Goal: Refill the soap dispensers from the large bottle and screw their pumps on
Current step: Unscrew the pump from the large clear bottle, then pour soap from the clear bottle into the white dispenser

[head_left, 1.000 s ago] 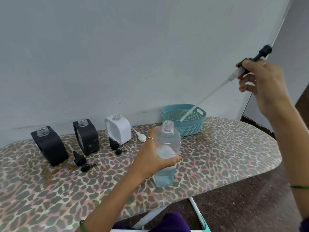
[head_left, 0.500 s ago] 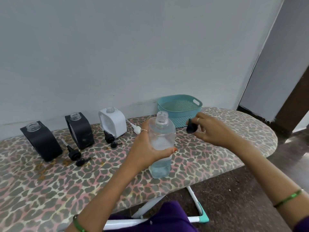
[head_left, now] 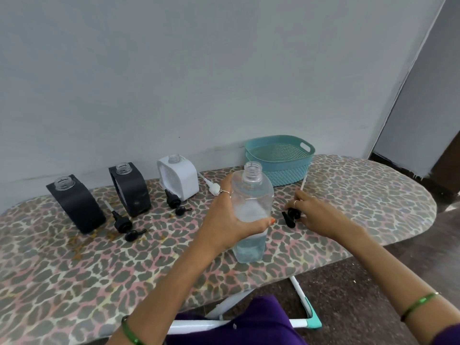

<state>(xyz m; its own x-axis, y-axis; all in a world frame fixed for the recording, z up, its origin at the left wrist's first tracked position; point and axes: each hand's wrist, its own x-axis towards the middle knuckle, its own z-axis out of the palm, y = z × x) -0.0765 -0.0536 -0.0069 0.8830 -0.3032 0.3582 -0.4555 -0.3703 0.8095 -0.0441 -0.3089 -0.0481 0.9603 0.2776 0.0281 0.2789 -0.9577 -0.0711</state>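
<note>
My left hand (head_left: 227,220) grips the large clear bottle (head_left: 251,212), which stands upright and uncapped on the board with liquid in its lower half. My right hand (head_left: 313,214) holds the bottle's black pump (head_left: 291,215) down on the board just right of the bottle, its long white tube (head_left: 303,183) pointing toward the basket. Three open dispensers stand along the wall: two black ones (head_left: 77,202) (head_left: 130,189) and a white one (head_left: 178,176). Loose pumps lie before them, two black (head_left: 123,224) (head_left: 174,201) and one white (head_left: 211,186).
The leopard-print ironing board (head_left: 361,195) carries everything; its rounded end is at the right. A teal perforated basket (head_left: 280,159) sits against the wall behind the bottle. The board's white and teal legs (head_left: 302,307) show below, above a dark floor.
My right hand came down from high at the right with the pump pulled out of the bottle and now lays it on the board. My left hand has kept the bottle in place.
</note>
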